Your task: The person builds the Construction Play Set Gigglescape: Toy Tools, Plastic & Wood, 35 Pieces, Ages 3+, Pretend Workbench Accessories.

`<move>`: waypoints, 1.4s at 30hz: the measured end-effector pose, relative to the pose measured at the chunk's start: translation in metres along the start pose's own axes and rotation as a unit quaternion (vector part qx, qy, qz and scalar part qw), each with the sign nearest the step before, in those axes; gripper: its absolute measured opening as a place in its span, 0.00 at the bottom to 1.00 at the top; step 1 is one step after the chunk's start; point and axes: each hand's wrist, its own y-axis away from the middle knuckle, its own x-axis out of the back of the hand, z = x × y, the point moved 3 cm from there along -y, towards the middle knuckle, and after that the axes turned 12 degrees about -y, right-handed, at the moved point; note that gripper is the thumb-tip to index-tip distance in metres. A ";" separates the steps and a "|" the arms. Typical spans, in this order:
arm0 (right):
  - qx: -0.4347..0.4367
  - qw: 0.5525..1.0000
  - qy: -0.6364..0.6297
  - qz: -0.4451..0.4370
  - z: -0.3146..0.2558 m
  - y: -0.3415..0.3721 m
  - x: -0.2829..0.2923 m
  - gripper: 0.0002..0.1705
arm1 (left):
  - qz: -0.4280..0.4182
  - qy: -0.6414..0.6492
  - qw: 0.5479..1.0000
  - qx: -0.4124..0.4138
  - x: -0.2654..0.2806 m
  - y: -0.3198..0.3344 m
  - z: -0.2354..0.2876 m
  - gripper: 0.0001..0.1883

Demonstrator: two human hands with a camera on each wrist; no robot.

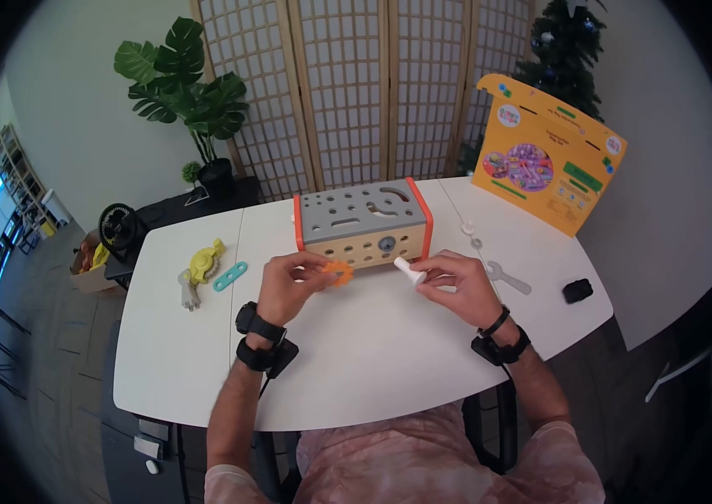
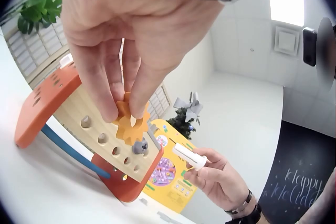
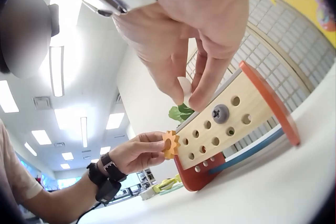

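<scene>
My left hand [image 1: 285,287] pinches an orange toy gear [image 1: 342,272] between thumb and fingers, close in front of the workbench's left half. In the left wrist view the toothed gear [image 2: 131,125] has a hole in its middle. My right hand [image 1: 463,288] holds a white plastic peg [image 1: 407,270] by one end; the peg [image 2: 189,155] has a slot along its shaft and a wider head near the fingers. Behind both hands stands a toy workbench [image 1: 363,210] with a grey top, red ends and a wooden front full of holes. A grey screw [image 3: 220,113] sits in one front hole.
On the left lie a yellow toy piece [image 1: 204,264], a grey piece [image 1: 189,291] and a teal strip with holes [image 1: 230,276]. To the right are a grey toy wrench [image 1: 510,280], small white pieces [image 1: 476,243] and a black object [image 1: 578,291]. A yellow box [image 1: 549,155] stands back right.
</scene>
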 end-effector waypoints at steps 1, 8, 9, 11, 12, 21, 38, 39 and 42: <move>0.001 1.000 0.000 -0.001 0.004 -0.001 0.000 0.20 | 0.001 0.000 1.000 0.000 0.000 0.000 0.000 0.13; -0.043 0.987 -0.157 0.018 0.020 -0.005 -0.001 0.24 | 0.005 -0.009 1.000 0.002 -0.005 -0.002 -0.001 0.14; -0.046 0.986 -0.160 0.015 0.020 -0.006 -0.003 0.23 | 0.012 -0.018 1.000 -0.001 -0.006 -0.003 -0.002 0.15; -0.036 0.989 -0.145 0.010 0.018 -0.008 -0.008 0.23 | 0.018 -0.028 0.999 0.009 -0.007 -0.004 0.000 0.14; -0.026 0.991 -0.130 0.004 0.016 -0.009 -0.011 0.22 | 0.024 -0.037 0.999 0.019 -0.007 -0.004 0.001 0.14; 0.002 0.998 -0.053 -0.034 0.018 -0.036 -0.044 0.17 | 0.107 -0.088 0.987 -0.080 -0.024 -0.011 0.012 0.12; 0.042 0.999 0.006 -0.020 0.034 -0.062 -0.072 0.14 | 0.123 -0.165 0.975 -0.081 -0.021 -0.008 0.029 0.17; 0.041 0.999 0.005 -0.021 0.035 -0.061 -0.072 0.15 | 0.107 -0.206 0.972 -0.047 -0.017 -0.006 0.037 0.17; 0.024 0.998 0.039 -0.032 0.029 -0.061 -0.073 0.17 | 0.157 -0.336 0.921 -0.119 -0.005 -0.007 0.047 0.18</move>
